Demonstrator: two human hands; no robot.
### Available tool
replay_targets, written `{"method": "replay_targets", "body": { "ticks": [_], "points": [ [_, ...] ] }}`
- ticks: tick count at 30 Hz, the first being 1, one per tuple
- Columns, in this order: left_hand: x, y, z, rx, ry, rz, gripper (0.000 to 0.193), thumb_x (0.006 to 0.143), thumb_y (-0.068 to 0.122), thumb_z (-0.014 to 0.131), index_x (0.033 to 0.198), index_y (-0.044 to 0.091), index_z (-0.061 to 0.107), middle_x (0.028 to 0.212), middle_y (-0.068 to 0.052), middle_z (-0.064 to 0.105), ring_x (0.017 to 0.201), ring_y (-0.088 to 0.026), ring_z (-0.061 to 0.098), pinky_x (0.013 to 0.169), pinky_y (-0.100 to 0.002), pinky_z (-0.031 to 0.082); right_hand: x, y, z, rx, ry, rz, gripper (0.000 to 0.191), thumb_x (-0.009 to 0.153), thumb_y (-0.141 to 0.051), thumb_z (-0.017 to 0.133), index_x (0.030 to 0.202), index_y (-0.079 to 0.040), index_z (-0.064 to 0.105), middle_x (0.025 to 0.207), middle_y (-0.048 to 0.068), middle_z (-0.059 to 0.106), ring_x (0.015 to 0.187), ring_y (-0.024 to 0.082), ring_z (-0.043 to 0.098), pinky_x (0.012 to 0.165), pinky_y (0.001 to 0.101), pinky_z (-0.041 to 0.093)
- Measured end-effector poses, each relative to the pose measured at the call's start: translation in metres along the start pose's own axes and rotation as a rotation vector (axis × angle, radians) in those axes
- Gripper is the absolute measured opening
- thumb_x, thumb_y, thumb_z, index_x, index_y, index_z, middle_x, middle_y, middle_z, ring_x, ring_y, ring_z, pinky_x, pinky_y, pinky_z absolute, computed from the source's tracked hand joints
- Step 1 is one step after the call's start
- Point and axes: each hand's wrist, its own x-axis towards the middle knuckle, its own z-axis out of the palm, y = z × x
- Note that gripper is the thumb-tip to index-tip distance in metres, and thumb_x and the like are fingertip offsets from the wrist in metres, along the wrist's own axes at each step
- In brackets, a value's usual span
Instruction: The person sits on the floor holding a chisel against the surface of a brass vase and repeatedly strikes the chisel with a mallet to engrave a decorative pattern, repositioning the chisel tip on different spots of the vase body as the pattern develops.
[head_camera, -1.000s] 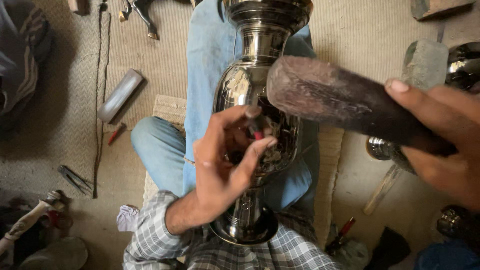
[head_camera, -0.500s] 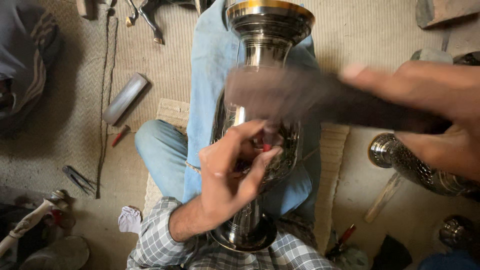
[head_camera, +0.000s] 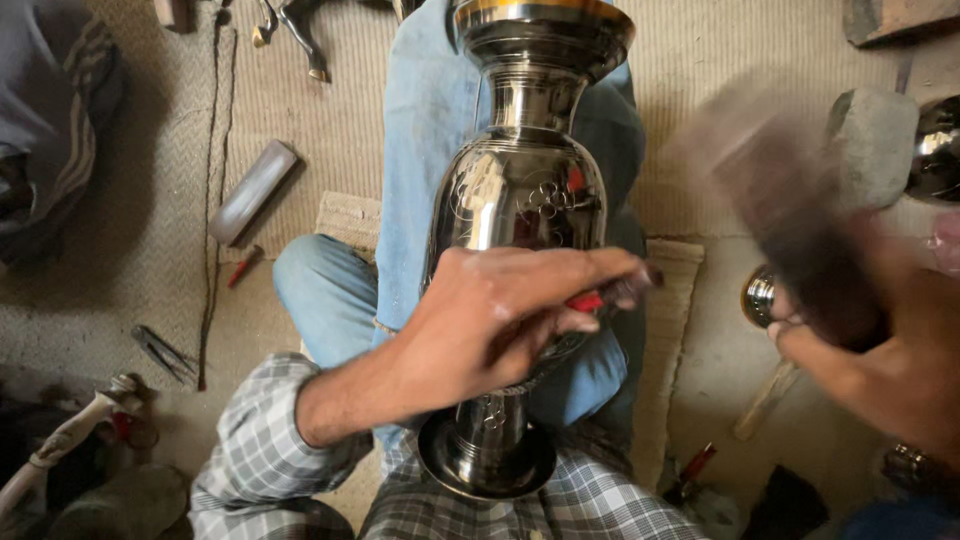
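Right hand (head_camera: 890, 370) now swung back, gripping the blurred dark wooden mallet (head_camera: 790, 230). Left hand (head_camera: 500, 320) pinches a small red-handled punch (head_camera: 610, 295) against the polished silver metal vase (head_camera: 525, 200) beneath it, across my lap.

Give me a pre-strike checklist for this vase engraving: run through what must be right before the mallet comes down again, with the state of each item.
1. Vase supported: lies along the person's jeans-clad leg, foot toward the camera. Ok.
2. Left hand steadying it: palm and fingers rest over the lower body. Ok.
3. Punch pinched in the left fingers: held, red-marked shaft visible. Ok.
4. Punch tip seated on the metal: hidden by the fingers. Cannot tell.
5. Mallet gripped by the right hand: raised to the right, but motion-blurred. Cannot tell.
6. Striking path clear: mallet sits apart from the left fingers. Ok.
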Motion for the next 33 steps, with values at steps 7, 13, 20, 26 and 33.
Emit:
{"method": "replay_targets", "body": {
  "ticks": [7,13,20,26,33],
  "points": [
    [0.008,-0.010,-0.006,-0.067,-0.212,0.022,0.067,0.084,-0.014,0.063,0.145,0.013,0.059,0.129,-0.006,0.075,0.109,-0.019,0.079,0.084,-0.028,0.068,-0.027,-0.015,0.025,-0.147,0.153,0.024,0.061,0.071,-0.002,0.086,0.122,0.002,0.052,0.096,0.020,0.066,0.080,0.027,0.068,0.074,0.0392,0.056],
    [0.015,-0.018,-0.010,0.004,-0.365,0.062,0.080,0.070,-0.007,0.066,0.146,0.016,0.058,0.126,-0.004,0.076,0.102,-0.020,0.079,0.078,-0.032,0.065,-0.054,-0.017,0.060,0.058,0.306,0.150,0.046,0.073,0.001,0.080,0.113,0.001,0.057,0.094,0.015,0.067,0.082,0.025,0.071,0.075,0.0358,0.057],
    [0.024,-0.023,-0.009,-0.121,-0.455,0.064,0.061,0.089,-0.011,0.056,0.142,0.018,0.058,0.131,-0.004,0.073,0.092,-0.013,0.081,0.059,-0.027,0.056,-0.068,-0.009,0.101,-0.220,0.490,-0.116,0.072,0.066,0.003,0.082,0.128,0.011,0.046,0.102,0.024,0.066,0.090,0.030,0.067,0.081,0.0407,0.055],
    [0.041,-0.038,-0.003,-0.115,-0.513,0.055,0.052,0.094,0.000,0.065,0.142,0.018,0.059,0.125,-0.001,0.076,0.085,-0.009,0.078,0.055,-0.026,0.055,-0.087,-0.001,0.165,0.423,0.643,0.287,0.080,0.080,0.010,0.075,0.150,0.005,0.036,0.100,0.008,0.065,0.088,0.015,0.063,0.083,0.0299,0.055],
    [0.066,-0.049,0.009,-0.236,-0.916,0.194,0.056,0.092,0.001,0.067,0.143,0.021,0.061,0.115,0.003,0.082,0.084,-0.008,0.078,0.052,-0.030,0.048,-0.112,-0.002,0.192,0.449,0.804,0.310,0.051,0.086,0.009,0.078,0.125,0.003,0.046,0.097,0.008,0.065,0.086,0.014,0.063,0.086,0.0290,0.055]
  ]
}}
